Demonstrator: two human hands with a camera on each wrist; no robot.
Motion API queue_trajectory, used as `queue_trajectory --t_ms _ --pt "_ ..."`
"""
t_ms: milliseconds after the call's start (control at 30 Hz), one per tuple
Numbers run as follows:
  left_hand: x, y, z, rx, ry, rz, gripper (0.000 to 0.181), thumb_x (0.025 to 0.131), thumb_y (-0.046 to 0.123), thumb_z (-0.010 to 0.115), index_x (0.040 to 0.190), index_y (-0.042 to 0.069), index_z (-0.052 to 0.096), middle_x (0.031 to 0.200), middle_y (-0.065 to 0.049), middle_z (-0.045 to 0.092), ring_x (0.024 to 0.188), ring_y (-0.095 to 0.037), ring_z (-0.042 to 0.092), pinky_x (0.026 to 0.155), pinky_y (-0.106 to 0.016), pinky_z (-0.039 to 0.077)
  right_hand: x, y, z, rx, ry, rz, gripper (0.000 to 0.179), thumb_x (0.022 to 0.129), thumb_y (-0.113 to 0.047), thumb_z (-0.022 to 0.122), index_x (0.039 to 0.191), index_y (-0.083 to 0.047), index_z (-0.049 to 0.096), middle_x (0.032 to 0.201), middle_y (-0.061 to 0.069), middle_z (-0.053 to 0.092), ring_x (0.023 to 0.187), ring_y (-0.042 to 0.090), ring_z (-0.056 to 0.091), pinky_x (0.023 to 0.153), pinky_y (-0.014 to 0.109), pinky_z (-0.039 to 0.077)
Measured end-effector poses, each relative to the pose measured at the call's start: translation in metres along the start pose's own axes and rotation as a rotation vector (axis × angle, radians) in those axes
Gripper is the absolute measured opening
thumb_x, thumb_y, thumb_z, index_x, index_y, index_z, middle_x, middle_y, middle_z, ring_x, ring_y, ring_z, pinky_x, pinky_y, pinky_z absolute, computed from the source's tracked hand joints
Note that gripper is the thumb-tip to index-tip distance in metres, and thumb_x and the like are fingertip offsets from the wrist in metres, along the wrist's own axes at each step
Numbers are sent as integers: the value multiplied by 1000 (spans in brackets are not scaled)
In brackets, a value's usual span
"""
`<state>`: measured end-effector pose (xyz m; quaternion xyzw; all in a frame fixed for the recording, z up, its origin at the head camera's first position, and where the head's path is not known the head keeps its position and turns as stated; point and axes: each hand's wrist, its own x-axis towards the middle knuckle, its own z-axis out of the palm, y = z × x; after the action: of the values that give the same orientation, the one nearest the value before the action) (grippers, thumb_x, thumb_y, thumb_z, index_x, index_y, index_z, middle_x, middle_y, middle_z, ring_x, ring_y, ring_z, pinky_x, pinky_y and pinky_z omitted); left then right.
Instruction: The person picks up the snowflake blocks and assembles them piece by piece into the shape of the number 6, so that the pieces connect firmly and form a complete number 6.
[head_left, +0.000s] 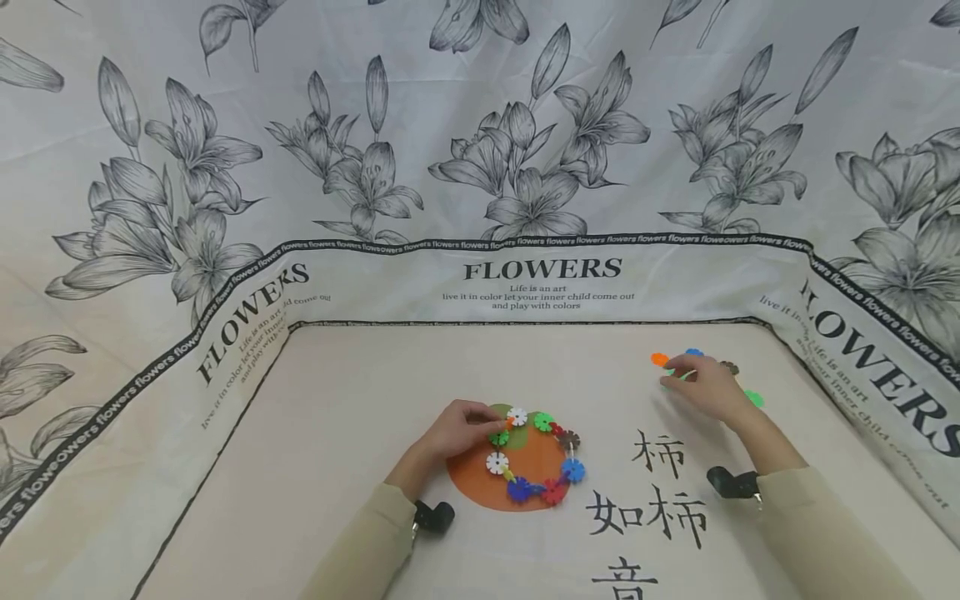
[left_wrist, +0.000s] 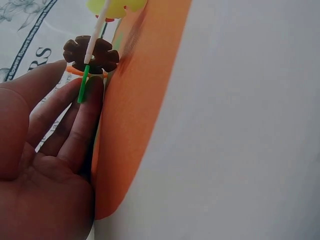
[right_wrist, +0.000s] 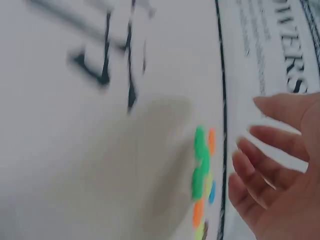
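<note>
A ring of interlocking plastic snowflake discs [head_left: 552, 492] in white, green, red, blue and brown lies on the orange printed fruit. At its upper left, my left hand [head_left: 461, 427] pinches the ring by an orange disc [left_wrist: 75, 71] between thumb and fingers. Beside that disc the left wrist view shows a brown disc [left_wrist: 102, 52] and a green one seen edge-on. My right hand [head_left: 705, 385] hovers at the far right over scattered loose discs [head_left: 659, 359]. Its fingers [right_wrist: 272, 175] are spread and loosely bent, with nothing between them.
The pale cloth carries a printed orange fruit [head_left: 468, 483] and black characters [head_left: 648, 510]. Loose green discs [right_wrist: 198, 182] lie with orange, yellow and blue ones near the cloth's dark border line. A flower-printed curtain [head_left: 540, 279] rises at the back and both sides.
</note>
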<state>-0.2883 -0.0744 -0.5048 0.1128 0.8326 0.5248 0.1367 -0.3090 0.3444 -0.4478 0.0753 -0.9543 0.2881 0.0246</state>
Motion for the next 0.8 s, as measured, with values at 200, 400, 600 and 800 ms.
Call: queue_trajectory --t_ms 200,400,600,800 --pt "0 -2 0 -21 -6 7 17 94 32 76 102 18 80 107 4 72 107 -16 63 102 -44 50 1 46 -12 -45 -15 190 49 100 -19 59 134 15 49 127 39 50 110 53 51 87 61 47" --pt "0 -2 0 -28 -6 -7 17 93 31 76 102 18 80 108 3 71 109 -18 62 104 -47 48 -1 60 -13 -51 -54 209 51 98 -21 63 132 14 50 121 39 53 104 50 55 81 57 49" --pt "1 -3 0 -22 -5 -19 20 93 37 75 102 19 80 109 4 71 109 -18 60 102 -44 49 1 64 -11 -47 -54 250 55 99 -20 61 139 14 42 123 39 50 106 51 54 84 58 50" --pt "2 -2 0 -15 1 -22 22 94 37 75 103 18 80 107 4 71 108 -18 60 101 -43 50 2 69 -14 -57 -56 240 50 98 -18 61 130 18 47 122 40 51 109 54 52 90 62 47"
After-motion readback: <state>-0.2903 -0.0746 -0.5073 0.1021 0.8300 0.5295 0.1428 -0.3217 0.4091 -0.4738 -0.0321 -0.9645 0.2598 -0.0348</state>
